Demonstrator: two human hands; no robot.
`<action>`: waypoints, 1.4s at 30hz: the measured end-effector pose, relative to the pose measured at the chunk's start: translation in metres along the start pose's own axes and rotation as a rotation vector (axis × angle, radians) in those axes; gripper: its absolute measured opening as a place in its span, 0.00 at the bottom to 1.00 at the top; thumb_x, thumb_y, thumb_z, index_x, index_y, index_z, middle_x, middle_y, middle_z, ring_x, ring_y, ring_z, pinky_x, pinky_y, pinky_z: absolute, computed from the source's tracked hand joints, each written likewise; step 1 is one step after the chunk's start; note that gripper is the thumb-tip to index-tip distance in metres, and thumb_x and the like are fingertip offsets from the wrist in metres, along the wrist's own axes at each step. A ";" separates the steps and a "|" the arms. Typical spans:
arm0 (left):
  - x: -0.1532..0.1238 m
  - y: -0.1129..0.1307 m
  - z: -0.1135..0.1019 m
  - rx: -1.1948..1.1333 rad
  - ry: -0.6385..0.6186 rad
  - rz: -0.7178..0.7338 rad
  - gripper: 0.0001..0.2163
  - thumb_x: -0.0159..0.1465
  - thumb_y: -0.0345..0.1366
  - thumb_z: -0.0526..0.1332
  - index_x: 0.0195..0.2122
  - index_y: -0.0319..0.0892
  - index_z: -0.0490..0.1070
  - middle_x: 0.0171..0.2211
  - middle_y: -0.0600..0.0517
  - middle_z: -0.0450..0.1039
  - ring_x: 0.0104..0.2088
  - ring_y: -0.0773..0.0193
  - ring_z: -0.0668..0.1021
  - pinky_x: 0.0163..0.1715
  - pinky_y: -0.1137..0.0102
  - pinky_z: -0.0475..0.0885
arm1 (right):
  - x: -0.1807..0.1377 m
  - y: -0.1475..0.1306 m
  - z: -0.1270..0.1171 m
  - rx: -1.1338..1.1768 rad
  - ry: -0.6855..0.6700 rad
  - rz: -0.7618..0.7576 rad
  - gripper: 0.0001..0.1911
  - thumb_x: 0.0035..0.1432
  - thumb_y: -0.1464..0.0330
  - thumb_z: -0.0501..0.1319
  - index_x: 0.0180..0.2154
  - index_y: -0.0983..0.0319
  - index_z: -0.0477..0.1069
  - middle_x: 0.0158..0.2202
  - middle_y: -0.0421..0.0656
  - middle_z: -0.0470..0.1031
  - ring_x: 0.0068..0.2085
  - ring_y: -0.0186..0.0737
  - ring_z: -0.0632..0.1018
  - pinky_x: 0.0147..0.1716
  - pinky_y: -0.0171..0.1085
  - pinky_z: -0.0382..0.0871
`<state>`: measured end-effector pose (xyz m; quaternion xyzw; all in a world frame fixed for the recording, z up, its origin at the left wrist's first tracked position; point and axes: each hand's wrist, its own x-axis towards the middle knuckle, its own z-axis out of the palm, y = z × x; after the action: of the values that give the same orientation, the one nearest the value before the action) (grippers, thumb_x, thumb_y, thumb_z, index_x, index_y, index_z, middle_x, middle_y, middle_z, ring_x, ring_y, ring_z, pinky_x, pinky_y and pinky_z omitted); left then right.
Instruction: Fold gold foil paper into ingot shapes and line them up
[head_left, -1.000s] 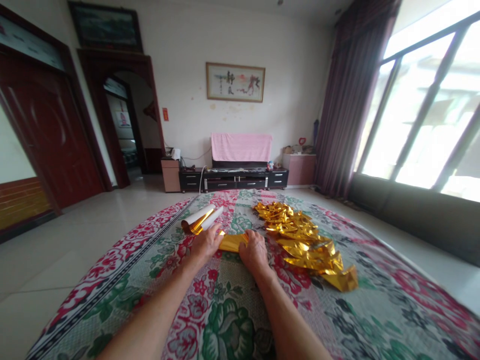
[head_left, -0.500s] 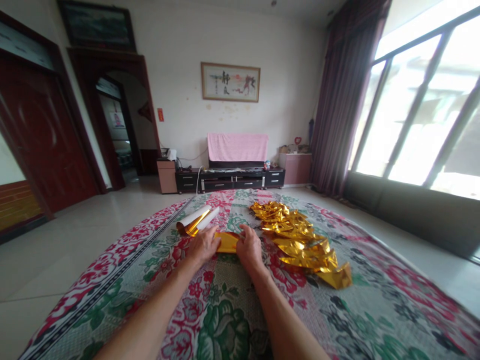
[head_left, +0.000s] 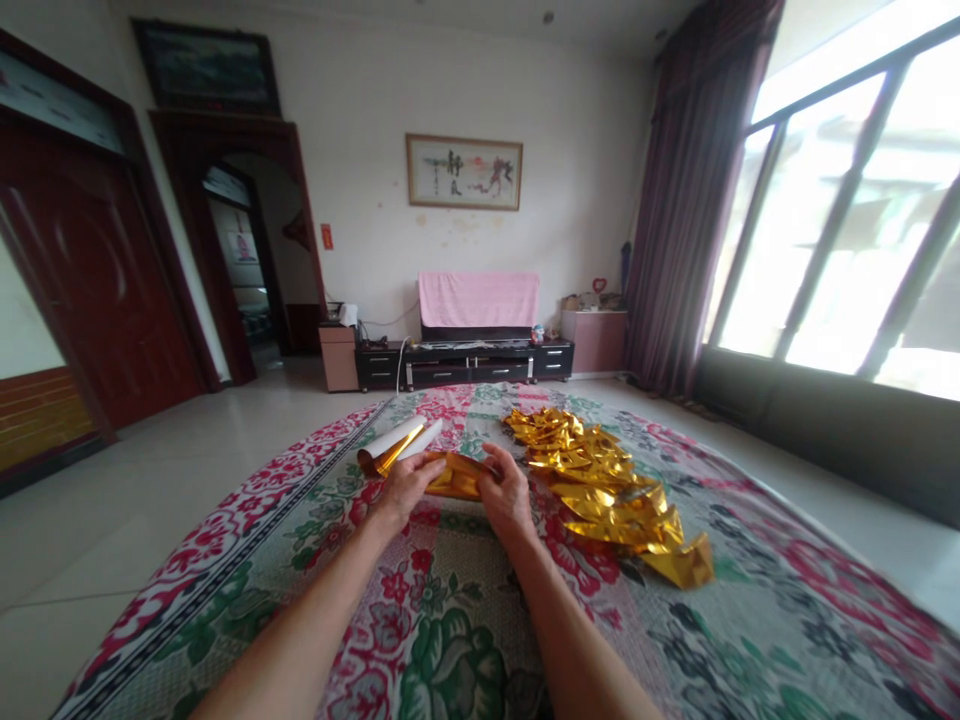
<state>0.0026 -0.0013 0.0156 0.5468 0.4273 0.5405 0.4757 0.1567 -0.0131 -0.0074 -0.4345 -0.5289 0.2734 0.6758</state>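
A: Containers first. Anything?
B: Black TV stand (head_left: 442, 377) by the far wall, drawers pushed in, contents hidden. Pink cabinet (head_left: 598, 345) right of it, small odds and ends on top.
A: Left hand (head_left: 405, 490)?
B: Nearly closed. Thumb and fingers pinch the left end of a gold paper strip (head_left: 459, 476).
A: Right hand (head_left: 507, 492)?
B: Has the strip's right end between thumb and fingers; fingers a bit raised, hand partly curled.
A: Where's the strip?
B: Stretched between the two hands, over the middle of the cloth-covered bench (head_left: 450, 650). Looks creased lengthwise. Can't tell if its underside touches the cloth.
A: Around it?
B: Just beyond the left hand, a loose roll (head_left: 388, 440), white outside, gold inside, lying slanted. Can't tell if hand and roll touch.
A: Other side?
B: Right of the right hand, apart from it, a long heap of folded gold pieces (head_left: 607, 490), overlapping, running from the far side toward the near right.
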 end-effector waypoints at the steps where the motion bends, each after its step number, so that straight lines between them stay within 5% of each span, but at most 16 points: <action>1: 0.000 0.000 -0.001 -0.017 0.011 -0.002 0.16 0.46 0.43 0.66 0.31 0.35 0.73 0.26 0.51 0.74 0.28 0.65 0.74 0.34 0.71 0.66 | 0.000 -0.001 0.000 0.019 0.012 0.043 0.24 0.41 0.69 0.55 0.44 0.65 0.69 0.27 0.38 0.71 0.26 0.32 0.69 0.28 0.31 0.64; 8: 0.000 0.003 -0.002 -0.035 0.027 0.029 0.14 0.44 0.42 0.68 0.28 0.36 0.75 0.23 0.53 0.73 0.25 0.68 0.72 0.29 0.73 0.64 | 0.000 -0.013 -0.005 0.220 0.061 0.344 0.31 0.40 0.61 0.63 0.48 0.67 0.67 0.30 0.41 0.73 0.29 0.35 0.71 0.31 0.32 0.65; 16: -0.004 0.008 0.000 -0.054 0.090 0.067 0.17 0.43 0.44 0.68 0.29 0.36 0.77 0.23 0.52 0.74 0.26 0.66 0.73 0.30 0.72 0.66 | -0.002 -0.026 -0.010 0.456 -0.139 0.455 0.19 0.42 0.58 0.64 0.36 0.62 0.74 0.28 0.41 0.76 0.28 0.38 0.74 0.25 0.32 0.64; 26: -0.001 0.004 -0.002 -0.075 0.097 0.081 0.15 0.46 0.44 0.66 0.30 0.37 0.77 0.23 0.53 0.73 0.25 0.68 0.72 0.29 0.73 0.66 | -0.002 -0.017 -0.008 0.454 -0.073 0.317 0.20 0.42 0.56 0.63 0.35 0.63 0.75 0.27 0.39 0.74 0.29 0.37 0.73 0.31 0.34 0.66; 42: 0.008 -0.011 -0.007 0.089 0.160 0.147 0.17 0.47 0.44 0.65 0.35 0.37 0.77 0.26 0.52 0.76 0.29 0.65 0.74 0.33 0.72 0.66 | 0.001 -0.006 -0.008 0.351 0.148 0.277 0.19 0.39 0.57 0.65 0.31 0.65 0.76 0.23 0.39 0.72 0.25 0.32 0.68 0.25 0.31 0.61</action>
<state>-0.0038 0.0085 0.0063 0.5524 0.4462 0.5963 0.3744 0.1643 -0.0174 -0.0023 -0.3976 -0.3577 0.4185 0.7341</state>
